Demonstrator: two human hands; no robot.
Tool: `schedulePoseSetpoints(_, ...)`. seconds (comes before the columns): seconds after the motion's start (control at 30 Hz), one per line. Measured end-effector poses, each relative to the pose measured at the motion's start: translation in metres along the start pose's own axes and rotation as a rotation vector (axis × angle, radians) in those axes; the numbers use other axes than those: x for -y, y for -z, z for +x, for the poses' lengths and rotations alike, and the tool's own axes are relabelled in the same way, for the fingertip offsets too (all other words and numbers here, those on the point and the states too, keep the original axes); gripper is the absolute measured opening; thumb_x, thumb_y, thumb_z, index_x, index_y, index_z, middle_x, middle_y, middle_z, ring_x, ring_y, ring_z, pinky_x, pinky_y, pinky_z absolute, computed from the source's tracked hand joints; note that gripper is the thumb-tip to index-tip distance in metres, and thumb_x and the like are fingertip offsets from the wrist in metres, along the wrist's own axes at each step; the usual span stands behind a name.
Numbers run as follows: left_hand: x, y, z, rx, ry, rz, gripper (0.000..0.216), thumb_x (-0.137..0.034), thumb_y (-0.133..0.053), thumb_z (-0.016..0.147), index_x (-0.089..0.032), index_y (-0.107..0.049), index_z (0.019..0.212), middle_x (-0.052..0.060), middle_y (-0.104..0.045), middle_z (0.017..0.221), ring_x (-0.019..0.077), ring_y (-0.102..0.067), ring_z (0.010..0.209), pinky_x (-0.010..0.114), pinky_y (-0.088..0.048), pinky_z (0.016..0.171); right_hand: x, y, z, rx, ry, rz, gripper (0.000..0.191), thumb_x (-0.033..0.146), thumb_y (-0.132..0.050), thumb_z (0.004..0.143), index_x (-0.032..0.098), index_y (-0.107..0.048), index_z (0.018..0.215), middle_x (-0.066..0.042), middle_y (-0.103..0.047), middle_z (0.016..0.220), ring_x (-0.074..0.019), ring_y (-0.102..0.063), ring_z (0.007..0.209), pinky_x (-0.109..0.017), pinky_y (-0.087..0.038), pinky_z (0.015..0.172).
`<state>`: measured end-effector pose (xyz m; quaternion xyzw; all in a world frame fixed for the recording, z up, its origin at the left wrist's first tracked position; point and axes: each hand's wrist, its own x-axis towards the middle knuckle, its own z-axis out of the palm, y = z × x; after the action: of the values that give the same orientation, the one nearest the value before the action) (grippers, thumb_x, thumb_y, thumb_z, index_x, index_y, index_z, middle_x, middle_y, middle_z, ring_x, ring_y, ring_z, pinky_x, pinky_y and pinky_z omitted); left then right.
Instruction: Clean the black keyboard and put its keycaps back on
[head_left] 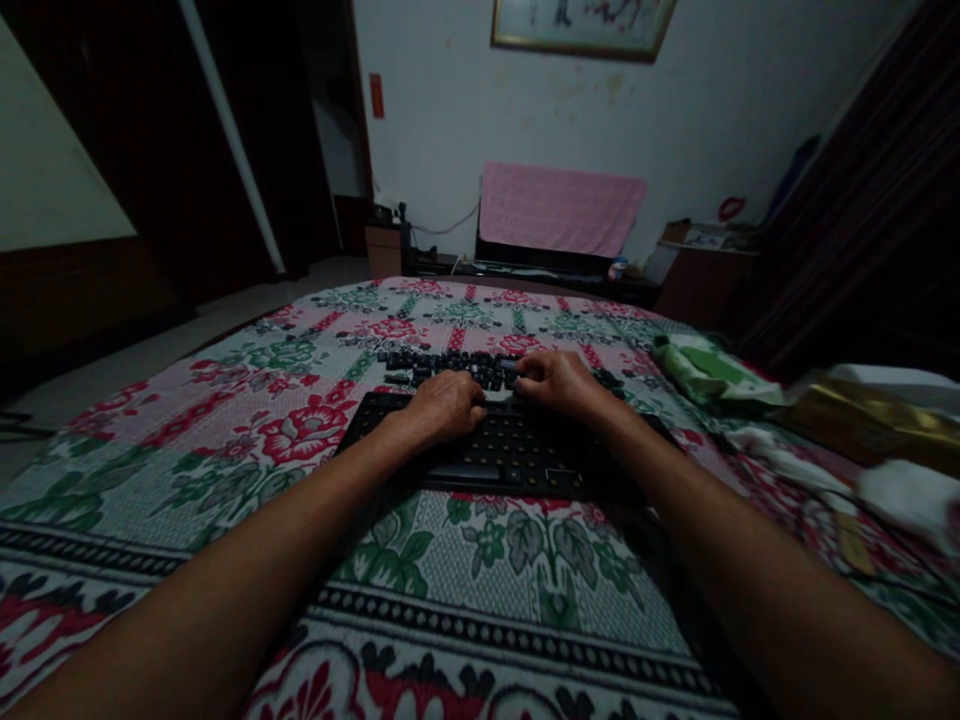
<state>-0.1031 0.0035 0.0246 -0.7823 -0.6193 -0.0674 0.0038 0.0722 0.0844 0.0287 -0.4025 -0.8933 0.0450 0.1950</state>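
A black keyboard (517, 450) lies on the patterned bedspread, most of its keycaps off and rows of small switch stems showing. Several loose black keycaps (450, 362) are heaped just behind its far edge. My left hand (444, 402) rests over the keyboard's far left part, fingers curled around the rear edge and thumb on the top side. Over the heap, right of centre, my right hand (561, 382) has its thumb and fingers bent together among the keycaps. What sits between those fingertips is too dark to make out. One long bar key (469, 471) remains on the keyboard's near side.
The floral bedspread (300, 430) covers the bed beneath. To the right lie a green and white packet (712, 375), a gold box (870, 420), crumpled white material (911, 500) and dark cables. A pink cloth (559, 210) hangs over a dark object by the far wall.
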Motion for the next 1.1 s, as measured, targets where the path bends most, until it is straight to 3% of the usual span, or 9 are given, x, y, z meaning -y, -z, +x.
schedulePoseSetpoints(0.17, -0.001, 0.001, -0.001, -0.010, -0.012, 0.010, 0.032, -0.035, -0.044, 0.076, -0.023, -0.065, 0.098, 0.006, -0.065, 0.095, 0.0198, -0.057, 0.088, 0.027, -0.041, 0.073, 0.015, 0.020, -0.045, 0.114, 0.059, 0.171, 0.023, 0.028, -0.058, 0.068, 0.016, -0.064, 0.087, -0.002, -0.063, 0.083, -0.0118, -0.055, 0.070, -0.020, -0.039, 0.061)
schedulePoseSetpoints(0.27, -0.002, 0.001, -0.001, -0.013, -0.008, 0.036, 0.032, -0.036, -0.044, 0.077, -0.023, -0.066, 0.095, 0.006, -0.065, 0.094, 0.0199, -0.058, 0.087, 0.027, -0.041, 0.072, 0.021, 0.022, -0.070, 0.261, 0.050, 0.238, 0.020, 0.027, -0.056, 0.070, 0.017, -0.064, 0.086, 0.000, -0.062, 0.075, -0.0108, -0.054, 0.064, -0.020, -0.038, 0.058)
schedulePoseSetpoints(0.37, -0.003, 0.001, -0.002, -0.015, -0.006, 0.050, 0.031, -0.036, -0.044, 0.076, -0.022, -0.066, 0.093, 0.006, -0.065, 0.093, 0.0200, -0.058, 0.086, 0.028, -0.042, 0.071, 0.021, 0.019, -0.085, 0.303, 0.025, 0.293, 0.021, 0.026, -0.056, 0.070, 0.017, -0.063, 0.087, 0.000, -0.062, 0.072, -0.0102, -0.054, 0.060, -0.020, -0.038, 0.054)
schedulePoseSetpoints(0.7, 0.001, -0.001, 0.000, -0.011, -0.036, 0.026, 0.033, -0.036, -0.045, 0.077, -0.022, -0.064, 0.100, 0.006, -0.065, 0.097, 0.0204, -0.058, 0.089, 0.027, -0.041, 0.074, 0.018, 0.019, -0.092, 0.307, 0.066, 0.319, 0.017, 0.024, -0.055, 0.070, 0.017, -0.063, 0.082, 0.000, -0.063, 0.077, -0.0104, -0.055, 0.065, -0.019, -0.039, 0.058)
schedulePoseSetpoints(0.9, -0.007, 0.003, -0.004, -0.086, -0.083, -0.113, 0.033, -0.038, -0.048, 0.075, -0.021, -0.064, 0.099, 0.004, -0.064, 0.096, 0.0172, -0.058, 0.086, 0.025, -0.041, 0.074, 0.021, 0.022, -0.094, 0.354, 0.067, 0.338, 0.018, 0.024, -0.053, 0.072, 0.016, -0.063, 0.083, 0.000, -0.063, 0.074, -0.0090, -0.054, 0.060, -0.018, -0.037, 0.053)
schedulePoseSetpoints(1.1, -0.022, 0.002, -0.009, 0.156, -0.281, -0.393, 0.025, -0.035, -0.051, 0.072, -0.019, -0.067, 0.084, -0.001, -0.065, 0.074, 0.0105, -0.056, 0.065, 0.019, -0.037, 0.057, 0.022, 0.022, -0.095, 0.387, 0.089, 0.373, 0.019, 0.022, -0.051, 0.073, 0.016, -0.064, 0.084, 0.000, -0.062, 0.075, -0.0086, -0.053, 0.060, -0.018, -0.037, 0.052)
